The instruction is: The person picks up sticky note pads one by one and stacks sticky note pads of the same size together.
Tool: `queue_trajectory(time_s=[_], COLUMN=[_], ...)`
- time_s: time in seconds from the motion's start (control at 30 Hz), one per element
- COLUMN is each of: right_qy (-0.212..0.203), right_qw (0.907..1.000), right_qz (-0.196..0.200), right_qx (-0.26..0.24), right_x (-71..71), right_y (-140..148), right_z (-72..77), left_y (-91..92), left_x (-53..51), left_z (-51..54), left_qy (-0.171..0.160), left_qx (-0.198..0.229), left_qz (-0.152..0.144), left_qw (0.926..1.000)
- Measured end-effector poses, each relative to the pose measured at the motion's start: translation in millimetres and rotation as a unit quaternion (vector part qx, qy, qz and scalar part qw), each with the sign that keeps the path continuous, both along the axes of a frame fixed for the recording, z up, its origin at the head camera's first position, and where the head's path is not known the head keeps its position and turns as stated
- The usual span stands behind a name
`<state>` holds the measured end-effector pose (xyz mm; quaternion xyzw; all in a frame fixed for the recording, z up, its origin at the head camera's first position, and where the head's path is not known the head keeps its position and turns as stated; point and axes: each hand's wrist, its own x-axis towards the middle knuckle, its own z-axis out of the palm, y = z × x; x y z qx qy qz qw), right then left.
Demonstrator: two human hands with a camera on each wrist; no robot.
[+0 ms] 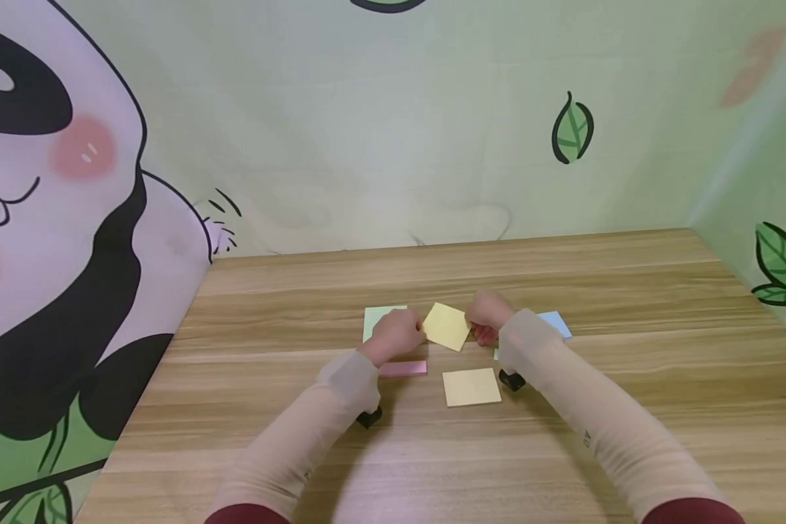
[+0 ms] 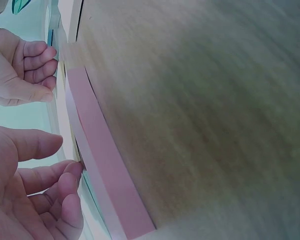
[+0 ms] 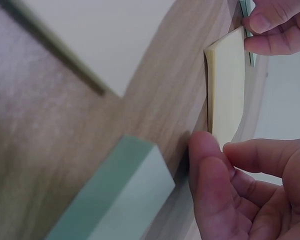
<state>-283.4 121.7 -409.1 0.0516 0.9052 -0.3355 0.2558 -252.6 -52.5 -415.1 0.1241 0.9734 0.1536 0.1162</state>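
Note:
A yellow sticky note pad (image 1: 447, 327) lies turned at an angle on the wooden table, between both hands. My right hand (image 1: 489, 315) pinches its right corner between thumb and forefinger; the right wrist view shows this grip on the yellow pad (image 3: 227, 90) up close. At the opposite corner is my left hand (image 1: 398, 333), fingers curled, with the fingertips at the pad's edge. The left wrist view shows the left hand (image 2: 37, 185) with its thumb a little apart from the forefinger. Below the left hand lies a pink pad (image 1: 402, 369).
A pale green pad (image 1: 383, 315) is partly behind the left hand. Nearer me lies a cream pad (image 1: 471, 387). A blue pad (image 1: 557, 324) shows beyond the right wrist, and a green pad (image 3: 125, 190) lies beneath it. A panda-printed backdrop (image 1: 367, 145) borders the table.

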Motion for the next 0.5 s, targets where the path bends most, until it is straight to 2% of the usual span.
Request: queue_trajectory(time_s=[0.3, 0.5], right_qy=[0.001, 0.000], right_qw=[1.0000, 0.9999], right_qz=[-0.003, -0.006], right_qx=[-0.005, -0.009], right_x=[-0.1, -0.4], right_y=[-0.8, -1.6], right_z=[-1.3, -1.3], left_y=[1.3, 2.1], left_x=[5.0, 6.6], left_z=[4.3, 6.0], left_qy=[-0.020, -0.008], left_qx=[0.015, 0.011], left_qz=[-0.007, -0.008], left_qw=[0.9997, 0.9999])
